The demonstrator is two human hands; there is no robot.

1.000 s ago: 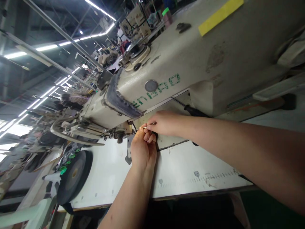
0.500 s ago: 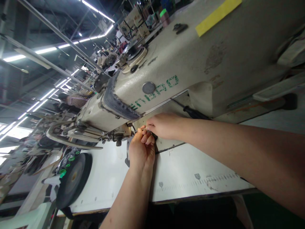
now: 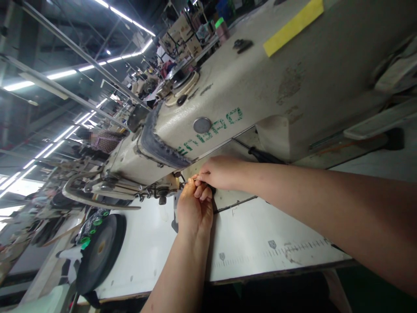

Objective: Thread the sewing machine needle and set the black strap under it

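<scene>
Your two hands meet at the needle end of the sewing machine (image 3: pixel 260 82), which fills the view from 12 to 3 o'clock.

The white worktop (image 3: pixel 254 230) runs beneath it toward 6 o'clock, with a black tape roll (image 3: pixel 99 248) lying at 8 o'clock. Your right hand (image 3: pixel 221 173) reaches in from 3 o'clock, its fingers pinched shut on a thin thread (image 3: pixel 190 179) right at their tips. Your left hand (image 3: pixel 194 208) comes up from 6 o'clock, fingers curled and touching the right ones; whether they grip the thread too, you cannot tell. A black-handled screwdriver (image 3: pixel 260 154) lies behind your right hand, at 1 o'clock from it.
</scene>
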